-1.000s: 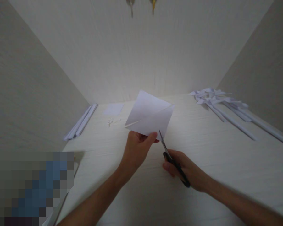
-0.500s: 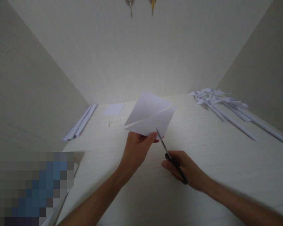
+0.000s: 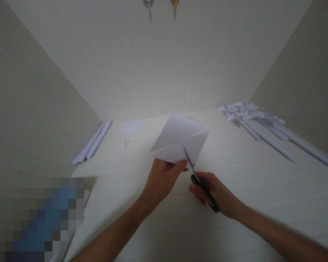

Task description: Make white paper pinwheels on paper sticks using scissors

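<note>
At about ten o'clock from the hands, a bundle of rolled paper sticks (image 3: 93, 143) is lying against the left wall, parked out of the cutting space, with a small flat sheet (image 3: 130, 127) and some tiny bits (image 3: 128, 142) just beyond it. The left hand (image 3: 164, 178) is pinching the white paper square (image 3: 180, 140) by its near corner, thumb on top and fingers curled beneath, lifting it clear of the table (image 3: 262, 182) so the blades can pass under. The right hand (image 3: 215, 194) is gripping the black-handled scissors (image 3: 199, 182), fingers closed through the loops, blades pointing to eleven o'clock and biting into the square's near edge. At two o'clock, finished paper pinwheels (image 3: 251, 116) are lying along the right wall.
</note>
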`<state>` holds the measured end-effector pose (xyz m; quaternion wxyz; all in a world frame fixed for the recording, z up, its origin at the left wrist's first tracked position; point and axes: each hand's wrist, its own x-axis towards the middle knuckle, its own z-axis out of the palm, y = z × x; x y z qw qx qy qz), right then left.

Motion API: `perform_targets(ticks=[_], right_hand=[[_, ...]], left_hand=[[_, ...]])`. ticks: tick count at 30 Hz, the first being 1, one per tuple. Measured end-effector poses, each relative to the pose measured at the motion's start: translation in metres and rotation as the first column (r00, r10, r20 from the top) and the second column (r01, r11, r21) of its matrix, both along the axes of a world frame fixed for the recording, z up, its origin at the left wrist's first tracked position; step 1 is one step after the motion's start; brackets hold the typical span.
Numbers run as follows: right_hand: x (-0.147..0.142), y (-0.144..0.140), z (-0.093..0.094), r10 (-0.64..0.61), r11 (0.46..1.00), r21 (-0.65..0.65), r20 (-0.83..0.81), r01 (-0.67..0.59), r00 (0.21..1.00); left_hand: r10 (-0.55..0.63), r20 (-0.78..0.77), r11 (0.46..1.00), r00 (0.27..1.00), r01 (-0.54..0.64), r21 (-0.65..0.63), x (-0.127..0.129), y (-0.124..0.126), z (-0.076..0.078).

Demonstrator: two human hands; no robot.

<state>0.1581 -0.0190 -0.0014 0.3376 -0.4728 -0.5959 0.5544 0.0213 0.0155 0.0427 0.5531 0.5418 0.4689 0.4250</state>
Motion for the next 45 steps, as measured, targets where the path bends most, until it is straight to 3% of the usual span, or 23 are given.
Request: perform_targets(ticks=[5, 11, 18, 30, 33, 38, 41, 45], right_hand=[[-0.001, -0.001, 0.002, -0.007, 1.0, 0.019, -0.023, 0.008, 1.0], [0.0, 0.0, 0.0, -0.022, 0.999, -0.025, 0.027, 0.022, 0.999], [0.002, 0.002, -0.003, -0.068, 0.997, 0.034, 0.134, 0.064, 0.989], [0.002, 0.005, -0.004, -0.022, 0.996, -0.083, 0.119, 0.032, 0.993], [0.004, 0.005, -0.006, 0.035, 0.995, -0.097, 0.115, -0.024, 0.993], [0.008, 0.005, -0.011, 0.1, 0.99, -0.11, 0.103, -0.088, 0.99], [0.009, 0.008, -0.012, -0.029, 0.998, -0.047, 0.025, 0.03, 0.999], [0.012, 0.015, -0.01, -0.344, 0.931, 0.051, -0.197, 0.36, 0.918]], left_hand=[[-0.049, -0.009, 0.999, 0.999, 0.049, 0.003, 0.001, -0.001, -0.002], [-0.026, -0.022, 1.0, 0.999, 0.026, 0.0, 0.0, -0.001, 0.002], [0.002, -0.034, 0.999, 0.999, -0.003, -0.035, 0.0, -0.001, 0.001], [-0.032, 0.003, 0.999, 0.999, 0.032, -0.007, 0.001, -0.002, -0.002], [0.013, 0.027, 1.0, 1.0, -0.014, 0.002, 0.0, 0.001, -0.002], [0.188, 0.166, 0.975, 0.968, -0.204, 0.083, -0.015, 0.018, 0.003], [0.167, 0.237, 0.973, 0.957, -0.199, 0.117, -0.024, 0.028, 0.002], [-0.031, 0.186, 0.991, 0.982, 0.006, 0.133, -0.026, 0.03, -0.006]])
